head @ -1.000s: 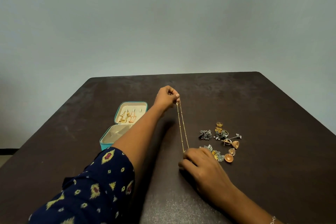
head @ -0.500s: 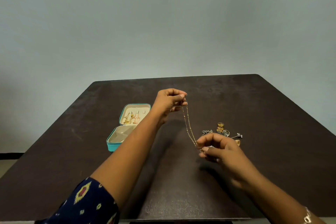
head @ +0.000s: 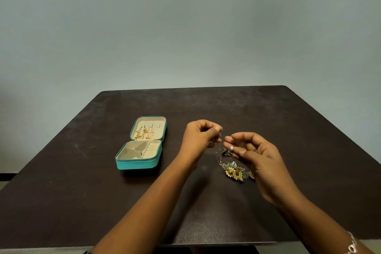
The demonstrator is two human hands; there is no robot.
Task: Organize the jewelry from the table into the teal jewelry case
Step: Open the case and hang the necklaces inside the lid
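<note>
The teal jewelry case (head: 136, 164) lies open on the dark table (head: 82, 181), left of my hands. Its raised lid (head: 148, 130) holds several gold earrings and chains; the beige tray compartments look empty. My left hand (head: 200, 138) pinches the top of a thin gold chain (head: 218, 153), which hangs in a loop between my hands. My right hand (head: 253, 152) pinches the chain's other end just to the right, fingers curled. A heap of gold and silver earrings (head: 235, 170) lies on the table under my right hand, partly hidden by it.
A grey wall rises behind the table's far edge. A silver bracelet (head: 351, 246) sits on my right wrist at the bottom right corner. The table's near edge runs just below my forearms.
My hands have come close together, so the chain that was stretched between them now hangs slack in a short loop. The camera has tilted and the view has shifted back.
</note>
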